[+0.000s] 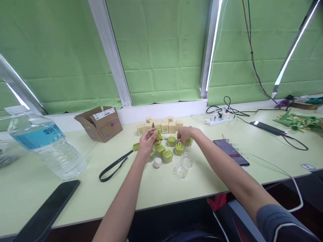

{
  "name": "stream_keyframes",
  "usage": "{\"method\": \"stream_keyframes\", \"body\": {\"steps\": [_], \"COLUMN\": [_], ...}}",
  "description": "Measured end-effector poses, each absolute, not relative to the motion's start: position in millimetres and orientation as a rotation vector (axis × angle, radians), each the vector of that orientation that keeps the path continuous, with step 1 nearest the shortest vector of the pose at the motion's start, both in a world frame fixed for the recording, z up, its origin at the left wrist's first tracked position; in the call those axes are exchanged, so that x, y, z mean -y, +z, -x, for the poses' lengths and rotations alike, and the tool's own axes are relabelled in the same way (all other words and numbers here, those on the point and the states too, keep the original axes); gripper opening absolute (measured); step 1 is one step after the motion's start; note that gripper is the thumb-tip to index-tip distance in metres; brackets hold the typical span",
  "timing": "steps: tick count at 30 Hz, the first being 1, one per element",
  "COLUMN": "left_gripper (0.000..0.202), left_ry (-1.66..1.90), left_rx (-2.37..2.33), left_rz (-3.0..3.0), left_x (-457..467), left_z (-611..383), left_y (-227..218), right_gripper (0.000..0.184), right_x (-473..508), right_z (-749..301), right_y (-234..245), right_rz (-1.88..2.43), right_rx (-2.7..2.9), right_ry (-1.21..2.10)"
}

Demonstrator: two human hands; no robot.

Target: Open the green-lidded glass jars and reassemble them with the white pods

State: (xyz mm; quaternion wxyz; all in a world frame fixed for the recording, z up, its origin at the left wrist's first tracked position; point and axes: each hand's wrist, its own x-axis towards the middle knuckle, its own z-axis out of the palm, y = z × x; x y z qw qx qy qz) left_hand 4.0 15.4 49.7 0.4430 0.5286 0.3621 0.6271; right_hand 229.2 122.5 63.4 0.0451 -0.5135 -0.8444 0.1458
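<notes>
My left hand [148, 141] pinches a small green lid [158, 134], raised above a cluster of little clear jars with green lids. One lidded jar [167, 156] stands at the front of the cluster; another jar [179, 148], with a pale loop on top, is to its right. My right hand [185, 133] reaches down at the cluster's right side with its fingers bent together, and whatever is between them is hidden. Beneath its wrist sits another green-lidded jar [188, 141]. Clear open containers [183, 165] lie nearer the table edge, and a round white piece [157, 163] rests left of them.
Small tan boxes [165, 127] stand behind the jars. An open cardboard box [101, 124], a black strap [113, 167], a water bottle [47, 141] and a dark phone [47, 211] are on the left. Rightward are another phone [230, 152] and a power strip [218, 120] with cables.
</notes>
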Motion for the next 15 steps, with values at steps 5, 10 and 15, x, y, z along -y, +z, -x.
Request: {"method": "stream_keyframes", "body": {"steps": [5,10,15], "left_gripper": [0.049,0.050,0.049], "left_ry": [1.557,1.495,1.464], "left_rx": [-0.919,-0.891,-0.857], "left_rz": [-1.350,-1.407,-1.428], "left_x": [-13,-11,-9], "left_z": [-5,-7,-11], "left_y": [50,50,49], "right_gripper": [0.017,0.044,0.046], "right_x": [-102,-68,-39], "right_z": [-240,-239,-211], "right_y": [67,81,71], "right_rz": [1.492,0.935,0.615], "right_rx": [2.487,1.994,1.705], "right_ry": [0.263,0.646,1.108]}}
